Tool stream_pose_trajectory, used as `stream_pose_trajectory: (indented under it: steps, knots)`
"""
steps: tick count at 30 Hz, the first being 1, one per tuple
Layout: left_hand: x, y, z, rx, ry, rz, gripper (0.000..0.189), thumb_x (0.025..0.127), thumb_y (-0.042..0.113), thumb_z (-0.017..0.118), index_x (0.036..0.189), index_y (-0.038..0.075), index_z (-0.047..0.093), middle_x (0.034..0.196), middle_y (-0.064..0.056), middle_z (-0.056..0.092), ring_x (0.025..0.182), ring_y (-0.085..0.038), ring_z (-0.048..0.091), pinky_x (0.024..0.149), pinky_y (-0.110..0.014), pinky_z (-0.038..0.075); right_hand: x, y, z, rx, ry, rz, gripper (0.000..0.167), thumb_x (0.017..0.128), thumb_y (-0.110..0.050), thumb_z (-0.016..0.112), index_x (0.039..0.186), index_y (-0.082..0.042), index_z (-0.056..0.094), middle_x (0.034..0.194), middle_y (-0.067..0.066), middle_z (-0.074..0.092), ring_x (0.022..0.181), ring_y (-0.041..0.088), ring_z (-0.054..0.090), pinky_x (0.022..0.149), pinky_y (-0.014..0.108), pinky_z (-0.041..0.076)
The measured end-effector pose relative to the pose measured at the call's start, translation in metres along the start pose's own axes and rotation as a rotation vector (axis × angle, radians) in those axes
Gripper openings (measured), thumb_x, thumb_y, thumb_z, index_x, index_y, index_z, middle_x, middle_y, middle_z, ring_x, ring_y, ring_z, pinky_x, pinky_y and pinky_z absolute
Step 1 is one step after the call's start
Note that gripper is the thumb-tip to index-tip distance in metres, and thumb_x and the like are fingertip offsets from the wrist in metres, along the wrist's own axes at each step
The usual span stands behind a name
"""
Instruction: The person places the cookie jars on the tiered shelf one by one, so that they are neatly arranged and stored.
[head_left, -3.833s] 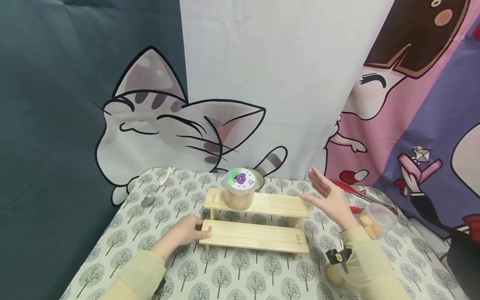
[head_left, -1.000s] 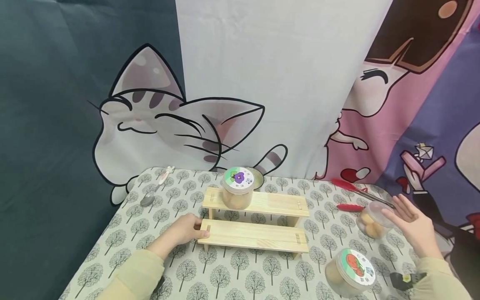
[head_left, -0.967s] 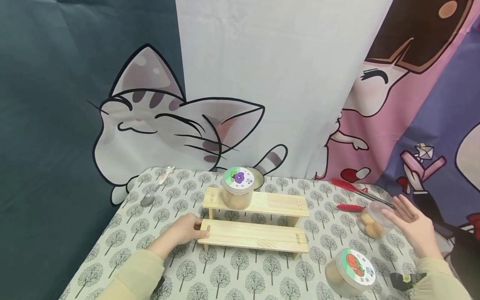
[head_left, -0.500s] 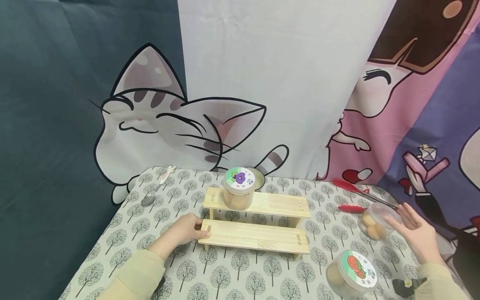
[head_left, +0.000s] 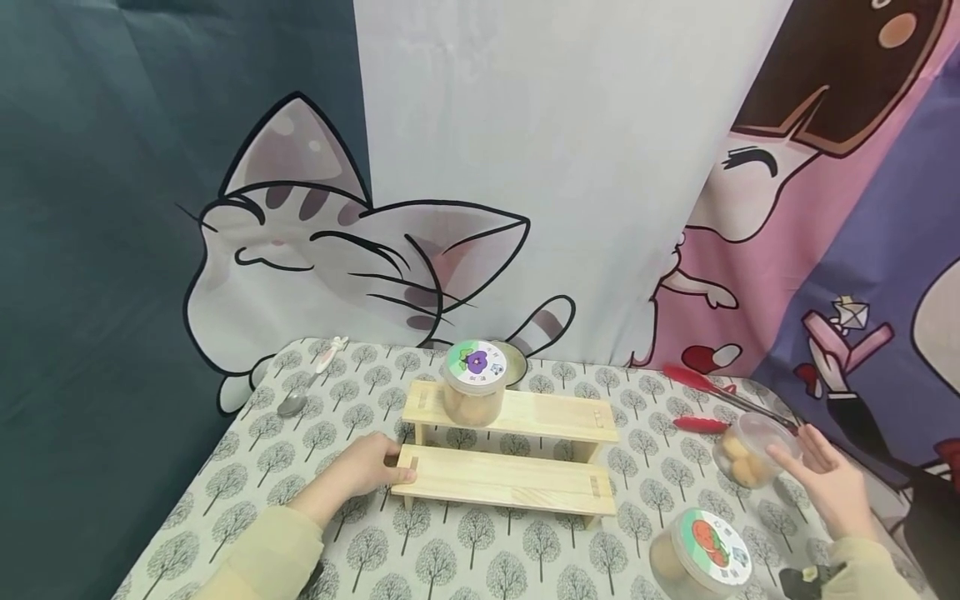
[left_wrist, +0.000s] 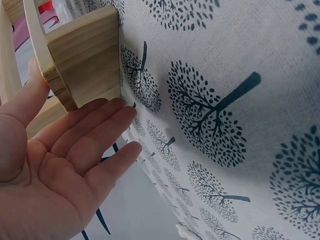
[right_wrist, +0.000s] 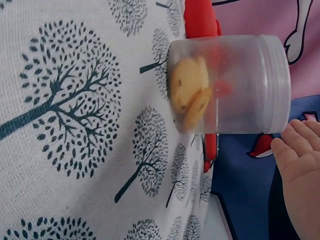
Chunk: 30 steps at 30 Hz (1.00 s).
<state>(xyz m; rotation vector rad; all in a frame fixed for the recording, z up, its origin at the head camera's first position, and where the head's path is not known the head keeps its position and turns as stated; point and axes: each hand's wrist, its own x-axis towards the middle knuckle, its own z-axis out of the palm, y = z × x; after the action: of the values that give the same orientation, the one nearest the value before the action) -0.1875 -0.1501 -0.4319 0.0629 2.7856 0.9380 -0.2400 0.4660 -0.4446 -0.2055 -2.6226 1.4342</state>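
Note:
My left hand (head_left: 369,465) grips the left end of a two-tier wooden rack (head_left: 510,478), thumb on top of the lower board. In the left wrist view, the fingers (left_wrist: 102,131) lie fairly straight beside the rack's leg (left_wrist: 90,55). On the right, my right hand (head_left: 834,483) is spread beside a clear plastic jar (head_left: 750,450) of cookies (right_wrist: 190,90). Its fingertips are close to the jar's rim; whether they touch is unclear. A lidded jar with a purple flower label (head_left: 476,383) stands on the upper board.
At front right stands a jar with a red-and-green picture lid (head_left: 705,550). Red-handled tongs (head_left: 697,382) lie behind the cookie jar. A spoon (head_left: 300,398) lies at the back left. Tree-patterned cloth (head_left: 450,558) covers the table; printed curtains hang behind.
My right hand has moved from beside the upper board's right end out to the cookie jar, uncovering the front-right jar. Its fingers now sit slightly lower. My left hand stays on the rack.

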Motion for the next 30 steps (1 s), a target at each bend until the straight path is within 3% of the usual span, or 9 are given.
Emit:
stream_pose_trajectory:
  steps: [5, 11, 14, 17, 20, 23, 25, 27, 30]
  knots:
    - [-0.001, -0.001, 0.0, -0.002, 0.005, 0.004, 0.036, 0.074, 0.027, 0.079, 0.097, 0.001, 0.071, 0.091, -0.01, 0.07, 0.082, -0.024, 0.063, 0.086, -0.051, 0.049, 0.003, 0.005, 0.003, -0.027, 0.011, 0.017, 0.081, 0.094, -0.033, 0.06, 0.152, -0.022, 0.004, 0.154, -0.008, 0.008, 0.137, -0.005, 0.013, 0.1, 0.001, 0.02]
    - [0.0, -0.001, 0.001, -0.01, 0.0, -0.004, 0.035, 0.074, 0.028, 0.079, 0.096, 0.002, 0.072, 0.09, -0.009, 0.07, 0.082, -0.024, 0.063, 0.086, -0.051, 0.049, 0.005, 0.007, 0.008, 0.051, 0.076, 0.072, 0.084, 0.092, -0.03, 0.064, 0.152, -0.022, 0.006, 0.153, -0.013, 0.008, 0.136, -0.008, 0.014, 0.101, 0.002, 0.021]
    - [0.0, -0.001, 0.001, -0.01, 0.002, -0.007, 0.035, 0.074, 0.028, 0.079, 0.096, 0.002, 0.072, 0.089, -0.008, 0.07, 0.081, -0.023, 0.063, 0.086, -0.05, 0.049, 0.006, 0.007, 0.009, 0.003, 0.086, 0.098, 0.084, 0.091, -0.035, 0.064, 0.152, -0.024, 0.008, 0.152, -0.014, 0.009, 0.137, -0.003, 0.016, 0.098, 0.0, 0.021]
    - [0.001, -0.001, 0.001, -0.007, 0.001, -0.008, 0.034, 0.073, 0.028, 0.079, 0.096, 0.003, 0.072, 0.087, -0.007, 0.07, 0.079, -0.021, 0.063, 0.084, -0.049, 0.05, 0.009, 0.007, 0.01, -0.096, 0.089, 0.14, 0.086, 0.088, -0.044, 0.064, 0.152, -0.026, 0.008, 0.153, -0.006, 0.01, 0.14, 0.013, 0.017, 0.106, 0.011, 0.022]
    - [0.001, -0.001, 0.001, -0.011, -0.005, -0.008, 0.031, 0.074, 0.028, 0.079, 0.094, 0.005, 0.072, 0.085, -0.005, 0.069, 0.076, -0.019, 0.062, 0.083, -0.048, 0.05, 0.012, 0.008, 0.011, -0.158, 0.099, 0.17, 0.09, 0.086, -0.049, 0.064, 0.152, -0.022, 0.008, 0.152, 0.012, 0.017, 0.142, 0.025, 0.02, 0.114, 0.034, 0.024]
    - [0.001, -0.001, 0.002, -0.022, -0.012, -0.014, 0.03, 0.074, 0.028, 0.079, 0.092, 0.005, 0.072, 0.084, -0.004, 0.069, 0.075, -0.017, 0.06, 0.083, -0.048, 0.05, 0.014, 0.01, 0.012, -0.21, 0.103, 0.165, 0.092, 0.086, -0.049, 0.065, 0.151, -0.015, 0.009, 0.144, 0.03, 0.03, 0.127, 0.016, 0.043, 0.105, 0.041, 0.035]
    - [0.0, -0.002, 0.002, -0.023, -0.011, -0.015, 0.03, 0.074, 0.028, 0.079, 0.092, 0.005, 0.072, 0.084, -0.004, 0.068, 0.076, -0.018, 0.06, 0.084, -0.049, 0.05, 0.015, 0.012, 0.013, -0.227, 0.108, 0.143, 0.094, 0.085, -0.047, 0.066, 0.151, -0.011, 0.01, 0.128, 0.034, 0.051, 0.1, 0.006, 0.049, 0.088, 0.024, 0.042]
    - [0.0, -0.002, 0.002, -0.021, -0.006, -0.013, 0.031, 0.074, 0.028, 0.079, 0.092, 0.004, 0.072, 0.086, -0.005, 0.068, 0.078, -0.019, 0.061, 0.085, -0.049, 0.049, 0.015, 0.015, 0.014, -0.237, 0.113, 0.121, 0.095, 0.085, -0.045, 0.068, 0.151, -0.008, 0.011, 0.102, 0.025, 0.066, 0.081, -0.006, 0.045, 0.072, 0.013, 0.041]
    - [0.0, -0.001, 0.001, -0.013, 0.001, -0.003, 0.032, 0.074, 0.027, 0.079, 0.094, 0.004, 0.072, 0.087, -0.007, 0.069, 0.08, -0.021, 0.062, 0.085, -0.05, 0.049, 0.016, 0.017, 0.015, -0.204, 0.119, 0.107, 0.096, 0.084, -0.042, 0.07, 0.151, -0.005, 0.01, 0.089, 0.01, 0.066, 0.071, -0.011, 0.04, 0.057, 0.007, 0.036]
